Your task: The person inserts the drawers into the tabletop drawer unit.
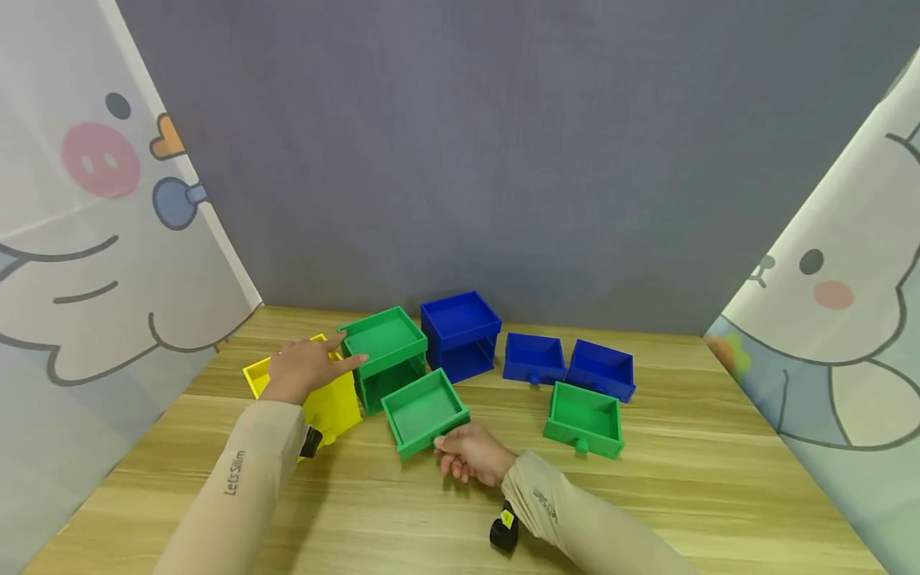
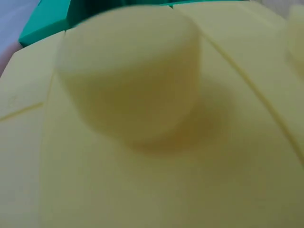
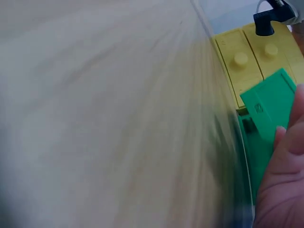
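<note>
My right hand pinches the front of a green drawer near its knob; the right wrist view also shows the green drawer. This drawer is tilted and lies in front of the lower opening of a green cabinet. My left hand is over a yellow drawer cabinet, its thumb and index finger stretched to the green cabinet's left edge. The other left fingers are hidden. A yellow knob fills much of the left wrist view.
Behind to the right stands a blue cabinet with an open front. Two blue drawers and another green drawer lie on the wooden table at right. A grey wall closes off the back.
</note>
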Demonstrator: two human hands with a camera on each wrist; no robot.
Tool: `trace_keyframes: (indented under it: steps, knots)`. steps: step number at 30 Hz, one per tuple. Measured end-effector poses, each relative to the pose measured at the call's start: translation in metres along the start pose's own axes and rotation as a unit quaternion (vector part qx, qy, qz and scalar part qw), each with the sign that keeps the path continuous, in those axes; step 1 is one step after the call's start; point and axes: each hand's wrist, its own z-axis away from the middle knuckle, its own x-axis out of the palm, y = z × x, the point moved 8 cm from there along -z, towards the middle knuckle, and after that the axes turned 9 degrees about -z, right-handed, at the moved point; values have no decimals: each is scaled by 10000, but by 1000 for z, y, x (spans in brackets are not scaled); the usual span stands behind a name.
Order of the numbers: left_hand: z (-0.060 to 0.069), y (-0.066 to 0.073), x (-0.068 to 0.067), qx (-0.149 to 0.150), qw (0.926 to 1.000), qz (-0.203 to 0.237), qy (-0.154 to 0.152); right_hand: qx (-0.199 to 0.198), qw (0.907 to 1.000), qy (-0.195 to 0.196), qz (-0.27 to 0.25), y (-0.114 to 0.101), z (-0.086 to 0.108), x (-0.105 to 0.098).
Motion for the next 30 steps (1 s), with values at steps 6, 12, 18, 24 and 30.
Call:
trace_keyframes:
  steps: [6,12,18,24,30]
  knots:
    - [1,0,0,6,10000,-47,-24,131,9997,-144,161,0,-7,5]
    - [2,0,0,-7,9999,-118,-115,148,9991,-136,370,-4,-17,4]
    - [3,1,2,-43,9997,-67,-210,292,9988,-290,270,1,-23,10]
    - [2,0,1,-8,9999,38,-145,221,9993,-232,209,-1,-26,12]
    - [3,-1,1,-15,9999,83,-134,217,9994,-220,183,-2,-30,13]
